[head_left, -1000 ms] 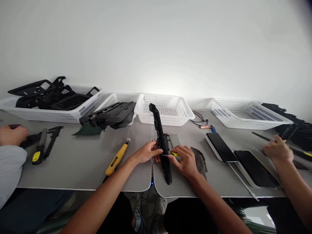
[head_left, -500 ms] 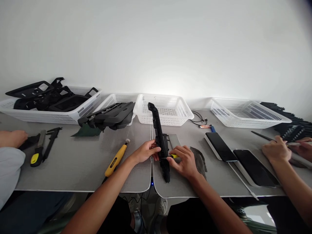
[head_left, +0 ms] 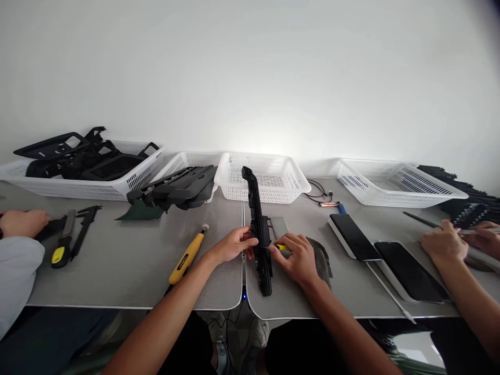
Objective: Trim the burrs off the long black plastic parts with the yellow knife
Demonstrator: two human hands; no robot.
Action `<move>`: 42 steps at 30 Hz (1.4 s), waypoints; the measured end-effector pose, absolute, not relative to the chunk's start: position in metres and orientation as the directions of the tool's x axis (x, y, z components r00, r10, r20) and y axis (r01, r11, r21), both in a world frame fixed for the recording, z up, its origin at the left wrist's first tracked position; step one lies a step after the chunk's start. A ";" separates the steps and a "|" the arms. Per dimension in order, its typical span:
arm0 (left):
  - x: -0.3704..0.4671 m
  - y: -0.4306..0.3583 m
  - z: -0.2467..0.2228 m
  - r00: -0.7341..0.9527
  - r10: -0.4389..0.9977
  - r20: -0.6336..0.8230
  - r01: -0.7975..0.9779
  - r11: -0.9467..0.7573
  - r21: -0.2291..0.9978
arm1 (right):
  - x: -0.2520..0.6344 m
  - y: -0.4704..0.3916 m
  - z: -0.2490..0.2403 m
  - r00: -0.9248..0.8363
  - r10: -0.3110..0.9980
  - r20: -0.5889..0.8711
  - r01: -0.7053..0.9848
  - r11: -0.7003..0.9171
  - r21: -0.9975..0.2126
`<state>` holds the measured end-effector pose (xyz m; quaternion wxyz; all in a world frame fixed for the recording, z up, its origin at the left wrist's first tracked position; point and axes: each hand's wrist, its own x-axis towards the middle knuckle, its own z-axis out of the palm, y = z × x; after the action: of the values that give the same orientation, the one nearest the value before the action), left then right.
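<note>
A long black plastic part point(head_left: 255, 208) stands out over the table, its upper end in front of a white basket. My left hand point(head_left: 235, 243) grips it from the left, thumb on its near face. On the other side my right hand point(head_left: 299, 256) is closed round a tool with a yellow handle point(head_left: 282, 247); the tool's thin dark tip meets the part beside my left thumb. Behind my right hand lie a grey cloth point(head_left: 323, 260) and a flat grey metal piece point(head_left: 278, 227).
White baskets point(head_left: 297, 194) line the wall, with black parts point(head_left: 183, 187) at left. A yellow rotary tool point(head_left: 186, 259) lies left, two phone-like slabs point(head_left: 353, 237) right. Other people's hands point(head_left: 445, 242) are at both sides; a file and a caliper point(head_left: 84, 232) lie far left.
The upper end of the black part has shifted slightly right. My right hand has moved a little, and the tool tip looks thinner against the part. My left hand keeps its grip.
</note>
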<state>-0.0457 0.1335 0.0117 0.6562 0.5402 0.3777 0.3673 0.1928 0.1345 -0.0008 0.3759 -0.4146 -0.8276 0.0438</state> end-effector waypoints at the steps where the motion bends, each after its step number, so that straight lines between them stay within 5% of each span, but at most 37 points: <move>1: -0.046 0.133 0.012 0.445 0.890 -0.097 -0.075 0.145 0.987 | 0.193 0.134 -0.001 -0.373 0.718 0.587 0.654 0.653 -0.383; 28: -0.046 0.132 0.013 0.495 0.862 -0.110 -0.057 0.159 0.986 | 0.196 0.134 0.002 -0.391 0.707 0.590 0.606 0.680 -0.413; 42: -0.046 0.131 0.012 0.553 0.828 -0.092 -0.055 0.147 0.988 | 0.197 0.134 0.001 -0.405 0.670 0.622 0.654 0.688 -0.315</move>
<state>-0.0464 0.1307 0.0122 0.6756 0.5656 0.3419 0.3267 0.1971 0.1338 0.0010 0.3760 -0.3950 -0.8382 0.0108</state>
